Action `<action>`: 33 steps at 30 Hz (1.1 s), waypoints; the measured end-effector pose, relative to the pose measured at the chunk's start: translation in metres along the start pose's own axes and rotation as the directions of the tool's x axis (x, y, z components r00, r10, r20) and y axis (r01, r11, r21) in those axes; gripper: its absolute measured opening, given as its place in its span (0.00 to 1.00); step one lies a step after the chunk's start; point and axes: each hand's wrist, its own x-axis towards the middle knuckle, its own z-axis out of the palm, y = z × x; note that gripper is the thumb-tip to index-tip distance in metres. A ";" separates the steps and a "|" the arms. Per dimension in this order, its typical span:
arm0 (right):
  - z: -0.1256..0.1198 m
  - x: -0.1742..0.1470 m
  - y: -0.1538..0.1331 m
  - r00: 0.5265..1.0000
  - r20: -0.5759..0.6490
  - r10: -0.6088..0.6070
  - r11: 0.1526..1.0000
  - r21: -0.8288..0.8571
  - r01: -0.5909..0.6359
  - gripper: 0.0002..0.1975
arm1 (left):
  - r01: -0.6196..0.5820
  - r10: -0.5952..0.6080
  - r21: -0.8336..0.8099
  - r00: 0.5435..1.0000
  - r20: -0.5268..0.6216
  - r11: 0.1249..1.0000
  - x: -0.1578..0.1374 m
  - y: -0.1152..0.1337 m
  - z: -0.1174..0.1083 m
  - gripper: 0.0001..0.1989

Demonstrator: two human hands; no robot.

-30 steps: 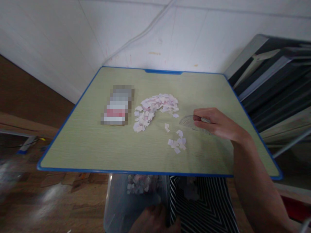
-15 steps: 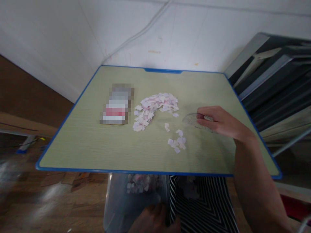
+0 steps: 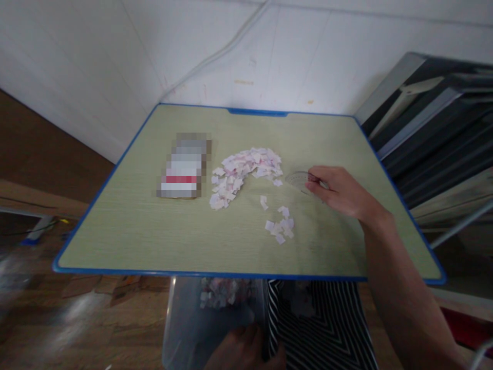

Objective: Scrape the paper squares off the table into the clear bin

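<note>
A clear protractor (image 3: 299,181) is pinched between the thumb and fingers of my right hand (image 3: 333,189), just over the right part of the table. Its rounded edge points left, close to a curved pile of small white and pinkish paper pieces (image 3: 250,167). Nearer to me lies a smaller cluster of paper pieces (image 3: 281,226), with one piece (image 3: 263,202) apart from it. Down in shadow, my left hand (image 3: 239,348) is closed at the right side of a clear plastic bin (image 3: 169,318); what its fingers grip is hidden.
A pixelated rectangular item (image 3: 184,165) lies left of the pile on the blue-edged table (image 3: 127,226). Below, paper pieces fill part of the bin beside a black-and-white striped cloth (image 3: 331,329). Dark panels (image 3: 442,123) lean at the right; a cable (image 3: 227,46) runs along the wall.
My right hand has moved a little left with the protractor, towards the curved pile. The paper pieces and my left hand look about the same.
</note>
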 end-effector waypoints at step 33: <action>0.003 0.000 -0.006 0.996 0.081 0.038 0.998 0.049 -0.042 0.14 | 0.014 -0.016 -0.020 0.995 -0.096 1.000 0.001 0.000 -0.001 0.24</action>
